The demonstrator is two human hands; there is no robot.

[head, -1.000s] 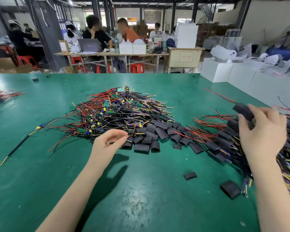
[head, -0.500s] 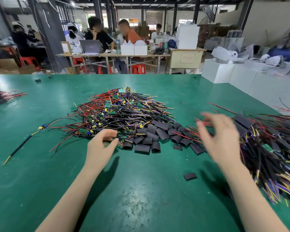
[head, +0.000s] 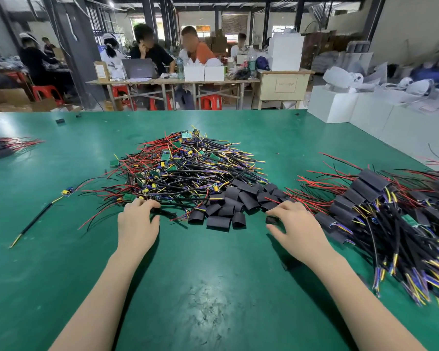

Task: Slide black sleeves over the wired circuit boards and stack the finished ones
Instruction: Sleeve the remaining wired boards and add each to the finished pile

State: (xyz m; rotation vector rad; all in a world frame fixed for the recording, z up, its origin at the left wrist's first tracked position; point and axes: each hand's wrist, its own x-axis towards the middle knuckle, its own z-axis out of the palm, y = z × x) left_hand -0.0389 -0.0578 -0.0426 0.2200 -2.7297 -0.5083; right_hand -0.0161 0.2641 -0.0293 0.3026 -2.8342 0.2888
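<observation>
The right hand [head: 293, 225] is coming back from the finished stack [head: 380, 214] at the right edge of the worktop [head: 213, 287], now empty of the sleeved board and curling its fingers onto 1 loose black sleeve [head: 271, 220]. The left hand [head: 137, 222] is pinching a black wire [head: 188, 199] at the near edge of the bare boards pile [head: 178, 168] in the middle. A new cycle is starting.

Bare green table mat [head: 213, 287] open between forearms; blocked ahead by tangled heap of unsleeved wired circuit boards [head: 185, 168] and loose black sleeves [head: 228, 206], at right by stacked black-sleeved boards [head: 380, 219].
</observation>
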